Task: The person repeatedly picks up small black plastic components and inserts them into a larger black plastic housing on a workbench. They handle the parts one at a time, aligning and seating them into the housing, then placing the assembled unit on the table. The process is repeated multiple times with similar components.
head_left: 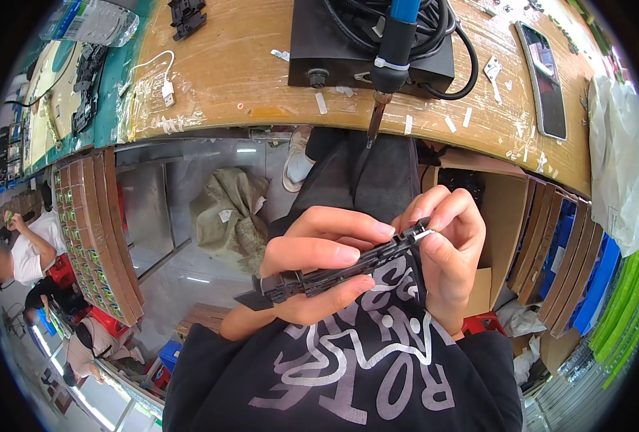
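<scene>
Black moulded plastic, long and narrow like a slotted strip or frame (334, 272), lies slantwise between the person's two hands, held close above the lap and in front of the dark printed sweatshirt (355, 360). The left hand (319, 270) wraps the strip's lower half: its fingers lie pressed together along the upper side while the thumb clamps from below, so the part is gripped firmly. The right hand (445, 248) meets the strip's upper end, where thumb and forefinger pinch a small pale tip or tab at that end; the other fingers curl in behind it.

Beyond the hands, past the person's knees in grey trousers, runs the curved edge of a light wooden workbench (233, 72). On it stands a black box-shaped unit (334, 50) with a coiled black cable, and a soldering iron with a blue handle (391, 50) hangs tip down over the bench edge. A dark smartphone (542, 79) lies on the bench toward the right, and a white cable with a plug (162, 79) lies toward the left, among scraps of white tape. Brown cardboard trays (96, 230) stand stacked on edge at the left, and other people sit at work well apart at the far left.
</scene>
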Demonstrator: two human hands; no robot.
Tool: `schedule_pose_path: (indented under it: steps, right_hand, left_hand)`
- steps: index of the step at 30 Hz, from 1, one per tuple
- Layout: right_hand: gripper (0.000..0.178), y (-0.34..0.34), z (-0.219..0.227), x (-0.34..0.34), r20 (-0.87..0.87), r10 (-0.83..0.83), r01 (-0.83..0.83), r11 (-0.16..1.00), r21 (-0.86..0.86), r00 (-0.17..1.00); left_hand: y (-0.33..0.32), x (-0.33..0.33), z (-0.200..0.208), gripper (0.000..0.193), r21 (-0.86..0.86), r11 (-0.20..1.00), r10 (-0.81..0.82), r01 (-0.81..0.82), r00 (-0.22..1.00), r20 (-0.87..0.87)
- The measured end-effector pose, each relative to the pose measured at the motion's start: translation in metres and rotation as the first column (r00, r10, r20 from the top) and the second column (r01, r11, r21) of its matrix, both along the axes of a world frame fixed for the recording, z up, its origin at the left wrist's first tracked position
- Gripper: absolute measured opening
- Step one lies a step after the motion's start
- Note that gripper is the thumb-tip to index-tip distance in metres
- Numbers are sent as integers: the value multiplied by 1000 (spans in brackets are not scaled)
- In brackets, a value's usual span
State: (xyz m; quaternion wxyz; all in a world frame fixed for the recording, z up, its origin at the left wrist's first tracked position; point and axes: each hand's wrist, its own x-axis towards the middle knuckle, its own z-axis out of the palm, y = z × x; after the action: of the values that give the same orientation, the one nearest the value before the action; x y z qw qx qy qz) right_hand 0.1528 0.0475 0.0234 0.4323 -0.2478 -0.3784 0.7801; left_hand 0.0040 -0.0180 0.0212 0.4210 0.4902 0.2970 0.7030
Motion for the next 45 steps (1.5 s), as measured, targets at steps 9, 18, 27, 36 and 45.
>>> schedule_pose_path:
  steps: [9, 18, 27, 36, 45]
  right_hand:
    - [17, -2, 1, 2, 12, -14, 14, 1000, 1, 1000]
    - [15, 0, 4, 2, -22, -4, 3, 998, -68, 1000]
    - [13, 4, 0, 11, 91, -10, -6, 985, 175, 996]
    - [11, 7, -22, 7, 0, 73, -70, 949, 306, 997]
    - [6, 8, -35, 0, 113, 45, -68, 975, 210, 993]
  left_hand:
    - [-3, 1, 1, 45, -11, 1000, -3, 3, 999, -43]
    - [-5, 5, 4, 45, -11, 1000, 15, -16, 995, -103]
    - [-4, -7, 2, 82, -173, 978, -154, 112, 956, -250]
    - [-3, -12, -26, 35, -296, 271, -263, 916, 366, 893]
    - [9, -7, -22, 33, -507, 479, -208, 717, 654, 728]
